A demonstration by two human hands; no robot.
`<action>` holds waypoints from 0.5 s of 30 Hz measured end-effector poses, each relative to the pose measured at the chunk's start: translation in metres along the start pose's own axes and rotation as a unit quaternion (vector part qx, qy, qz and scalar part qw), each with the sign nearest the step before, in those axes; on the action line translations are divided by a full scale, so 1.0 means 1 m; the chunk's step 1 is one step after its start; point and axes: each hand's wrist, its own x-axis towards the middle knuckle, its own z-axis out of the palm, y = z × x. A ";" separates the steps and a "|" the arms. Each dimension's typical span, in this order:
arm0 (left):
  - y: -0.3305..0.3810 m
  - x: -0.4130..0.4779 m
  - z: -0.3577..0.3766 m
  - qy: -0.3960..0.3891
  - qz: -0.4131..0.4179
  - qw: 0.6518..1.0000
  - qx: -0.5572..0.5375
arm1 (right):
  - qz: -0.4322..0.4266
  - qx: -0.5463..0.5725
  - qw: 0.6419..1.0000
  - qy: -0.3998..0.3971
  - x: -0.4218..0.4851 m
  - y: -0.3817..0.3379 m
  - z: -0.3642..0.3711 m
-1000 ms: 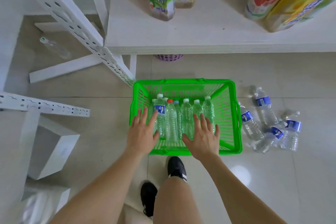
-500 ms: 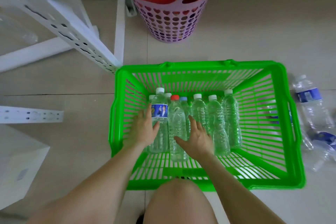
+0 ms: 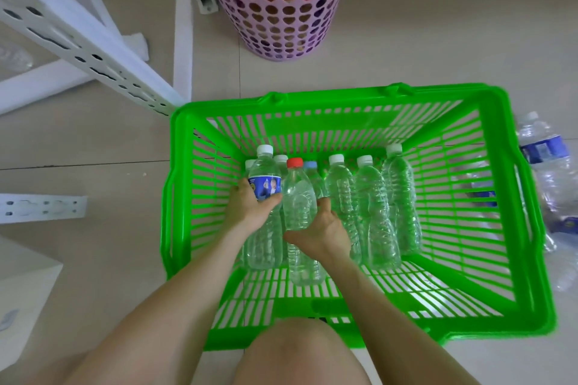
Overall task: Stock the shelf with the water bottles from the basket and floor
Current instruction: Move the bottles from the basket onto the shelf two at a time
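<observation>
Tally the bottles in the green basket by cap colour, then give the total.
White-capped bottles: 6 (two are partly hidden behind the labelled one)
Red-capped bottle: 1
Light-blue-capped bottle: 1
Total in the green basket: 8

Looks like a small shop or stockroom is being shown: a green plastic shopping basket [image 3: 328,100] is being used for water bottles [image 3: 372,206], white slotted shelving uprights [image 3: 78,48] are being stood on a tiled floor [image 3: 438,25], and loose bottles [image 3: 542,150] are being left beside the basket.
</observation>
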 end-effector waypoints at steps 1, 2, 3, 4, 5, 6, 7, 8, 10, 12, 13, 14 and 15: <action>0.001 0.000 0.000 0.011 0.001 1.000 0.009 | 0.011 0.000 1.000 -0.004 0.000 -0.003 0.001; 0.002 0.001 0.001 0.022 0.002 1.000 0.017 | 0.020 -0.003 1.000 -0.005 0.000 -0.006 0.002; 0.004 0.001 0.001 0.032 -0.001 0.999 0.025 | 0.029 -0.009 1.000 -0.004 -0.001 -0.009 0.004; 0.007 0.001 0.000 0.038 -0.006 0.999 0.029 | 0.034 -0.017 0.999 0.000 -0.001 -0.012 0.006; 0.011 0.001 -0.001 0.039 -0.013 0.999 0.030 | 0.035 -0.022 0.999 0.003 -0.003 -0.014 0.007; 0.014 0.001 -0.003 0.035 -0.018 0.999 0.026 | 0.031 -0.024 0.999 0.008 -0.003 -0.014 0.008; 0.017 0.000 -0.004 0.028 -0.022 0.999 0.017 | 0.024 -0.021 0.999 0.010 -0.003 -0.014 0.007; 0.018 -0.002 -0.006 0.021 -0.023 1.000 0.003 | 0.015 -0.015 1.000 0.006 -0.002 -0.011 0.008; 0.017 -0.006 -0.008 0.013 -0.017 0.999 -0.034 | -0.012 0.017 1.000 -0.008 0.000 -0.004 0.005; 0.012 -0.011 -0.009 0.007 -0.019 0.996 -0.083 | -0.029 0.068 0.997 -0.031 0.000 0.002 -0.001; 0.008 -0.012 -0.009 0.001 -0.024 0.994 -0.110 | -0.029 0.106 0.993 -0.050 0.000 0.005 -0.005; 0.005 -0.014 -0.008 -0.010 -0.029 0.990 -0.140 | -0.031 0.148 0.986 -0.070 0.000 0.008 -0.007; 0.000 -0.016 -0.008 -0.024 -0.035 0.985 -0.166 | -0.030 0.193 0.976 -0.093 -0.002 0.011 -0.011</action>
